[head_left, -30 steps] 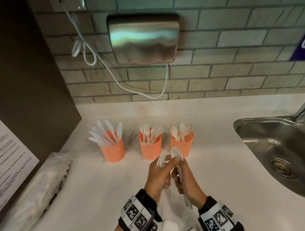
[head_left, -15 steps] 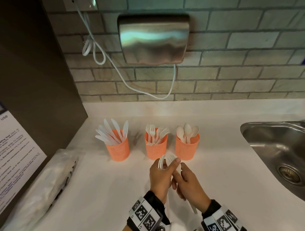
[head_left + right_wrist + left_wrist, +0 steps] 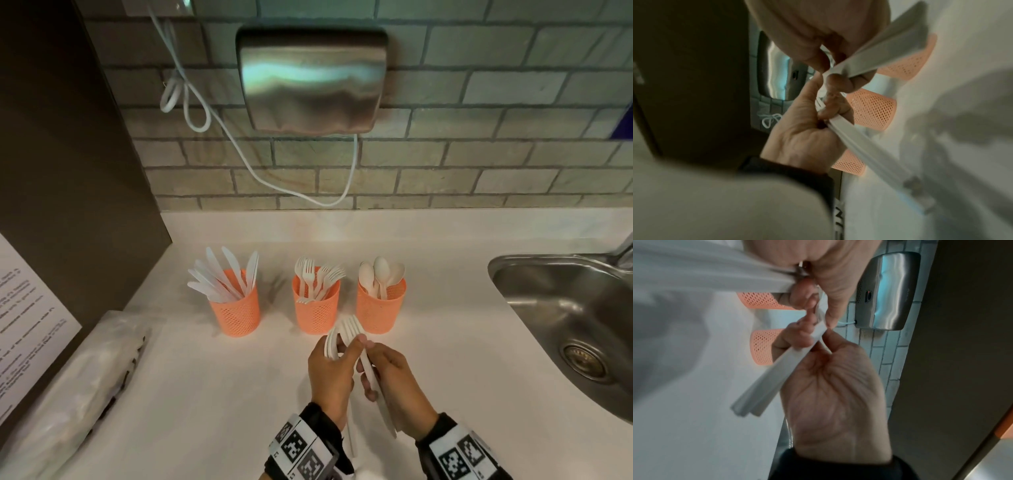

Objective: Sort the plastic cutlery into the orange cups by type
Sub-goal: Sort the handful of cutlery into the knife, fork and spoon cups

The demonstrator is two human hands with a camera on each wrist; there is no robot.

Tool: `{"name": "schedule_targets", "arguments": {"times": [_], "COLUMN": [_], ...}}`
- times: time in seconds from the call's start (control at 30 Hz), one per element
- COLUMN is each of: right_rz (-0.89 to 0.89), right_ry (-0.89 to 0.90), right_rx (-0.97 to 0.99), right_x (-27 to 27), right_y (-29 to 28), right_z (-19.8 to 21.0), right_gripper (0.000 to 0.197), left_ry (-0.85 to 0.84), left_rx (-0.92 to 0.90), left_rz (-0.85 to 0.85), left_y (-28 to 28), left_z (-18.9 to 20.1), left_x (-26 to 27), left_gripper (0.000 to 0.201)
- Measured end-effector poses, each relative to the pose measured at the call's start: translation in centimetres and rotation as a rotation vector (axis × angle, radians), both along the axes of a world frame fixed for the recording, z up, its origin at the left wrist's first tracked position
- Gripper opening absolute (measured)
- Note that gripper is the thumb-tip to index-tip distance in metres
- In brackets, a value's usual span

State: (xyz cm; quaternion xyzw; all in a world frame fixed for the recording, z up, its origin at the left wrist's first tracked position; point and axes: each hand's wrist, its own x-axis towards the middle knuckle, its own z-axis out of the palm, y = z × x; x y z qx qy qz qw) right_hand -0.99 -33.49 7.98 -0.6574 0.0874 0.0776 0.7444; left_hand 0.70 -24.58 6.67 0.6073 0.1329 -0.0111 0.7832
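Observation:
Three orange mesh cups stand in a row on the white counter (image 3: pixel 205 394): a knife cup (image 3: pixel 234 310), a fork cup (image 3: pixel 317 310) and a spoon cup (image 3: pixel 380 306). Just in front of the fork and spoon cups, my two hands meet. My left hand (image 3: pixel 342 354) grips a bundle of white cutlery (image 3: pixel 337 339) whose fork tines stick up above the fingers. My right hand (image 3: pixel 368 365) holds several white handles (image 3: pixel 378 390) that slant down towards my wrist. The wrist views show both hands curled round flat white handles (image 3: pixel 764 386) (image 3: pixel 863 146).
A steel sink (image 3: pixel 565 308) with a tap (image 3: pixel 627 250) lies at the right. A metal hand dryer (image 3: pixel 311 78) and a white cable (image 3: pixel 219 126) hang on the brick wall. A clear plastic bag (image 3: pixel 75 387) lies at the left by a dark panel with a paper notice (image 3: pixel 27 325).
My hands stay together in front of the cups. A spoon bowl that stood above my fingers a second ago no longer shows; fork tines show there now.

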Motion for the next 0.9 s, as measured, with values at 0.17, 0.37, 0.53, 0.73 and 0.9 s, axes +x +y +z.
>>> {"name": "schedule_targets", "arguments": {"times": [0.17, 0.37, 0.53, 0.73, 0.9], "right_rz": [0.060, 0.001, 0.058, 0.036, 0.020], "right_ry": [0.044, -0.082, -0.096, -0.015, 0.006], "right_rx": [0.114, -0.057, -0.120, -0.123, -0.049], "right_x": [0.0, 0.2, 0.1, 0.3, 0.9], "right_y": [-0.5, -0.4, -0.7, -2.6, -4.4], "right_z": [0.4, 0.0, 0.2, -0.1, 0.0], "right_gripper": [0.030, 0.019, 0.022, 0.020, 0.019], "left_ry": [0.043, 0.065, 0.110, 0.042, -0.172], "left_rx": [-0.087, -0.082, -0.198, -0.080, 0.123], "left_rz": [-0.042, -0.037, -0.043, -0.041, -0.240], "left_y": [-0.1, 0.0, -0.1, 1.2, 2.1], "left_z": [0.4, -0.2, 0.3, 0.0, 3.7], "left_x": [-0.5, 0.0, 0.1, 2.3, 5.1], "left_gripper": [0.016, 0.014, 0.012, 0.005, 0.021]}}
